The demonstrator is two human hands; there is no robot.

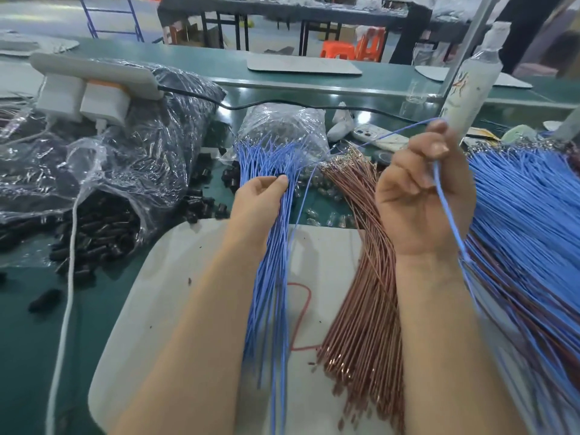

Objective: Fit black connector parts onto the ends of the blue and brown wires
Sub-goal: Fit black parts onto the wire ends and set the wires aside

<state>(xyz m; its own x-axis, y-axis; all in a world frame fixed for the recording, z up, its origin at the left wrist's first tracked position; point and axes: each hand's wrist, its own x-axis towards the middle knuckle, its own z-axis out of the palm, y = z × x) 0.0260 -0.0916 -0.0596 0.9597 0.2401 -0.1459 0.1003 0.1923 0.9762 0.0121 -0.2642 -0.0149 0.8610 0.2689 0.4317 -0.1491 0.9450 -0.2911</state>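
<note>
Left hand (260, 196): fingers curled round a bundle of blue wires (270, 277), gripped near its upper end. The bundle fans out above the fingers and trails down across the white mat (175, 293).

Right hand (420, 189): raised, pinching a single blue wire (449, 215) between thumb and fingers. This wire runs up past the fingertips and down past the wrist.

Brown wires (361, 309): one sheaf lying on the mat between the two forearms, metal tips at the far end.

A large heap of blue wires (527, 230) lies just beside the right hand, on its outer side.

Black connector parts (103, 227): spilling from an open clear plastic bag (125, 171) on the green surface (31, 340), left of the mat. Several loose ones (204, 205) lie near the left hand.

A white cable (69, 277) crosses the surface at the left.
</note>
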